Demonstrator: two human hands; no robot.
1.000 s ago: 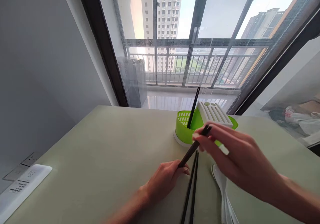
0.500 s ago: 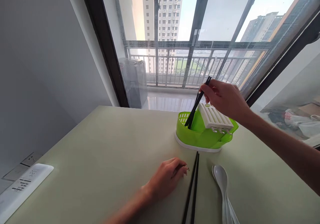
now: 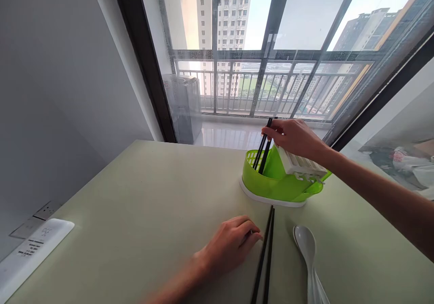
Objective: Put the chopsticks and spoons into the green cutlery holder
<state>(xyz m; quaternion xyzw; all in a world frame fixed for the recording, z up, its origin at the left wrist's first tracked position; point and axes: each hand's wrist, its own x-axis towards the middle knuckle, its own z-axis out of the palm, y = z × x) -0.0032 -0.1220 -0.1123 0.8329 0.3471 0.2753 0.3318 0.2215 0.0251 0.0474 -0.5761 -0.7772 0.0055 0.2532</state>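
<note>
right hand (image 3: 294,137): 1, reached out over the far part of the table (image 3: 142,213), fingers pinched on the top ends of the upright chopsticks (image 3: 263,148); grip clenched on them.
upright chopsticks: 2 black sticks, leaning slightly, lower ends inside the left compartment of the green holder (image 3: 271,184), tops at the right hand's fingertips.
green holder: 1, bright green plastic on a white base, far right of table centre, near the window (image 3: 271,46); mesh wall on its left end.
white insert (image 3: 298,161): 1, slotted white piece tilted across the right part of the holder, partly under the right hand; slot count unclear.
left hand (image 3: 233,245): 1, resting palm down on the near part of the table, fingers curled, fingertips just beside the flat chopsticks (image 3: 266,254); contact hard to tell, grip loose, grasping nothing visible.
flat chopsticks: 2 black sticks lying side by side on the table, running near to far, far tips just short of the holder's base, near ends cut off by the frame.
white spoons (image 3: 310,261): looked like 2 stacked, bowl end far, right of the flat chopsticks, apart from both hands.
white power strip (image 3: 32,254): 1, near left edge of the table.
wall sockets (image 3: 35,216): 2 plates on the left wall, just beyond the strip.
</note>
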